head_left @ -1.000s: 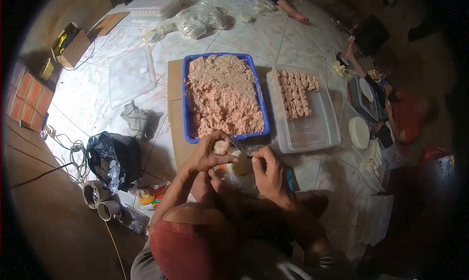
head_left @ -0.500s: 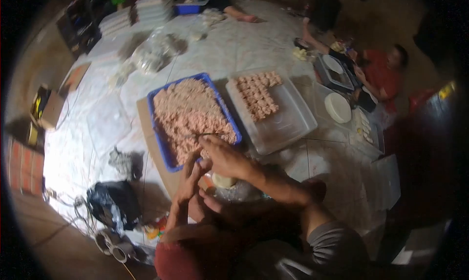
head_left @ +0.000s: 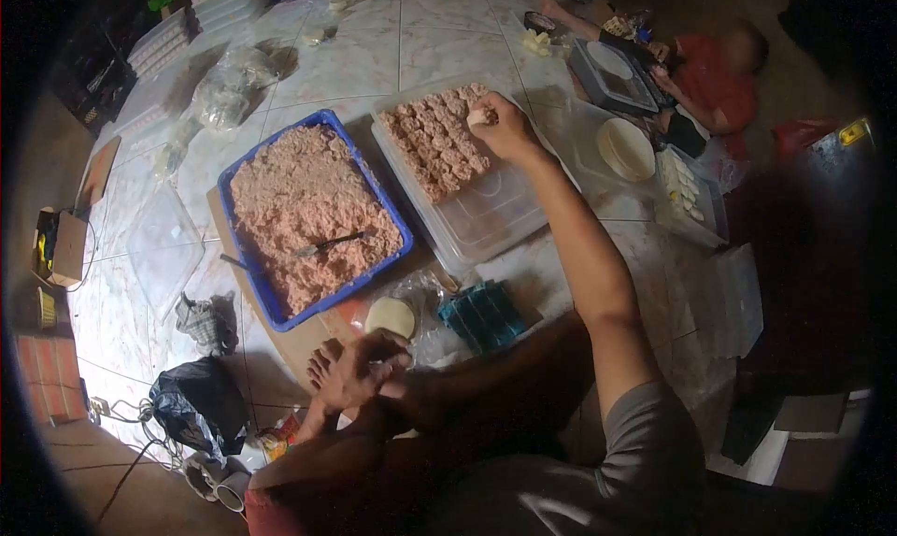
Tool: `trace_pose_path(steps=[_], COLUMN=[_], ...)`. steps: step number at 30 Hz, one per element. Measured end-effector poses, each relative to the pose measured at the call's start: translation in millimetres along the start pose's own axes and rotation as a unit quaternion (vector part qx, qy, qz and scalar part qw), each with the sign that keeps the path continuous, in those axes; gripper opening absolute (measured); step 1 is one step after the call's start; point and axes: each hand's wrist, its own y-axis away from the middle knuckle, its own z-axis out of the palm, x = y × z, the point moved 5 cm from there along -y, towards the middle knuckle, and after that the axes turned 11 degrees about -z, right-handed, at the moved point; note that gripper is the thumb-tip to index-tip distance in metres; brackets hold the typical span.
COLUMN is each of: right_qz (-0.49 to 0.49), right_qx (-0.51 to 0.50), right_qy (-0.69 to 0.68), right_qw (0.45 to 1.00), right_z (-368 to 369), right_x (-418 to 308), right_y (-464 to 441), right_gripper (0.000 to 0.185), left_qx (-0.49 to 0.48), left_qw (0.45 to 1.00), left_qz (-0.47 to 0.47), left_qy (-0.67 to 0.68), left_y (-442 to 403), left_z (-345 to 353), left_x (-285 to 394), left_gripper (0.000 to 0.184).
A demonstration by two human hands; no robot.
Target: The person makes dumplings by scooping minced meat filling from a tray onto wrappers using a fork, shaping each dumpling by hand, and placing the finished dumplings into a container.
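Dumpling [head_left: 479, 117] in right hand [head_left: 507, 130], tub [head_left: 509, 201] lengthwise toward lower right

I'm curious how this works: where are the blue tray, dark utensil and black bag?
Blue tray [head_left: 341, 290], head view: its near rim.
Dark utensil [head_left: 329, 243], head view: its middle.
Black bag [head_left: 193, 403], head view: its crumpled side.

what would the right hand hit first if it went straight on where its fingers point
Probably the nearest meat dumplings in the clear plastic container; how high the right hand is above them is unclear from this view.
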Motion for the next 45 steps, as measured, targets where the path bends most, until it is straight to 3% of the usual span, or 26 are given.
trace_pose_path(steps=[2,5,7,9,13,15,17,19,21,22,23,25,27,29,31,33,35,36,37,39,40,41,42,43,44,45], right_qz=[-0.001,0.012,-0.023,-0.107,-0.029,-0.062,-0.087,-0.069,-0.062,-0.084,-0.107,-0.108,-0.103,-0.238,-0.287,-0.215,-0.346,-0.258,-0.265,-0.223,-0.212,-0.202,-0.251,-0.298,-0.25,-0.251], right_qx=[-0.003,-0.006,-0.02,0.05,-0.004,0.012,0.019,-0.008,-0.042,-0.017,0.005,-0.061,-0.113,-0.223,-0.153,-0.233,-0.212,-0.288,-0.285,-0.214,-0.177,-0.14,-0.18,-0.221,-0.337,-0.346], right_qy=[0.089,0.058,0.094,0.093,0.012,0.018,0.002,0.051,0.098,0.106,0.11,0.059,0.016,0.026,-0.002,-0.008,0.006,0.026,0.029,0.039,0.025,0.011,0.074,0.137,0.178,0.177], right_qw=[0.996,0.998,0.995,0.989,1.0,0.998,0.996,0.996,0.992,0.991,0.988,0.99,0.988,0.945,0.946,0.948,0.914,0.922,0.921,0.95,0.961,0.969,0.948,0.919,0.89,0.887], right_z=[10,38,56,61,57,59,66,63,50,31,20,18,39,79,120,158,206,204,235,283,283,282,290,296,245,260], right_x=[38,79,103,107,122,124,130,142,130,97,56,-27,-66,-112,-124,-134,-124,-145,-137,-112,-121,-129,-124,-119,-176,-155], right_y=[-20,-39,-47,-44,-39,-44,-50,-50,-44,-36,-28,-12,13,40,67,78,78,78,77,73,73,73,67,65,65,63], right_gripper=[0.045,0.052,0.056,0.063,0.058,0.06,0.062,0.057,0.052,0.042,0.032,0.025,0.02,0.015,0.014,0.012,0.013,0.018,0.018,0.022,0.023,0.025,0.023,0.022,0.018,0.018], left_qx=[-0.018,-0.008,0.033,0.053,0.081,0.09,0.134,0.146,0.187,0.23,0.243,0.233,0.226,0.211,0.248,0.233,0.243,0.237,0.244,0.309,0.325,0.331,0.245,0.149,0.169,0.171], left_qw=[1.0,0.999,0.996,0.995,0.995,0.993,0.982,0.985,0.92,0.878,0.879,0.795,0.8,0.8,0.84,0.852,0.876,0.887,0.884,0.894,0.858,0.856,0.937,0.98,0.972,0.971], left_qz=[-0.016,-0.004,-0.046,-0.017,-0.035,-0.05,0.056,0.04,0.133,0.126,0.11,0.158,0.153,0.169,0.198,0.201,0.184,0.168,0.172,0.202,0.263,0.263,0.2,0.129,0.093,0.088], left_qy=[-0.012,-0.043,-0.074,-0.079,-0.052,-0.058,-0.122,-0.085,-0.317,-0.401,-0.396,-0.538,-0.534,-0.535,-0.44,-0.424,-0.373,-0.36,-0.361,-0.254,-0.299,-0.296,-0.148,0.01,0.134,0.142], left_y=[1,-2,-3,-6,-15,-25,-35,-40,-44,-46,-50,-56,-54,-50,-49,-48,-49,-59,-62,-60,-39,-24,-13,-11,-26,-20], left_z=[5,2,-5,-10,-16,-16,-19,-14,-6,0,2,12,7,9,4,5,-2,-4,-2,-8,-9,-15,-24,-26,-23,-22], left_x=[1,8,7,0,-14,-27,-37,-32,-29,-51,-67,-76,-67,-61,-54,-49,-50,-66,-81,-100,-74,-52,-29,-26,-61,-61], left_gripper=[0.026,0.027,0.029,0.031,0.03,0.028,0.029,0.031,0.037,0.038,0.038,0.039,0.037,0.035,0.032,0.027,0.031,0.038,0.038,0.043,0.041,0.041,0.041,0.041,0.039,0.039])
